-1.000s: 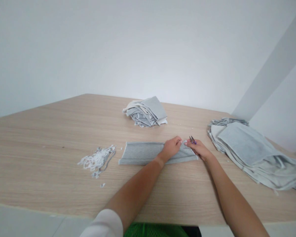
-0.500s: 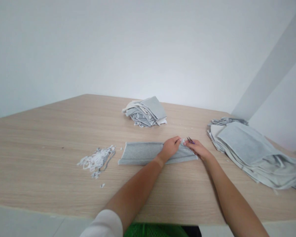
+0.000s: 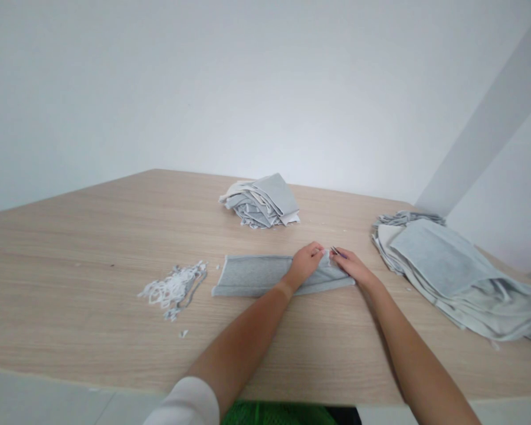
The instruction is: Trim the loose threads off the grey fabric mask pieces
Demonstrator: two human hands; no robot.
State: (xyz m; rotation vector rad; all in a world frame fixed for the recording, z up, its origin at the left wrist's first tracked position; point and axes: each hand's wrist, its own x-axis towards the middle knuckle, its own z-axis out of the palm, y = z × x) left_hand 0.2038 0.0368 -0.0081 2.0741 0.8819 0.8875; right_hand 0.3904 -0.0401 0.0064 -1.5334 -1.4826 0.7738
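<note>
A grey fabric piece [image 3: 256, 273] with white edging lies lengthwise on the table in front of me. My left hand [image 3: 307, 261] pinches its upper edge toward the right end. Close beside it, my right hand [image 3: 350, 264] is closed around small thread snips [image 3: 337, 252] with purple on the handle, their blades pointing up and left. The fingertips of that hand also rest at the fabric's white corner edge. A short white strip [image 3: 328, 257] shows between the two hands. Whether the blades touch the fabric I cannot tell.
On the wooden table [image 3: 115, 230], a heap of white and grey trimmings [image 3: 174, 288] lies to the left. A folded fabric stack [image 3: 265, 200] sits at the back. Larger grey fabric pieces [image 3: 451, 265] are piled on the right, near the wall [image 3: 265, 88].
The snips have shifted slightly left toward the fabric corner, along with my right fingers. My left hand keeps its place on the edge, and the fabric lies nearly as before.
</note>
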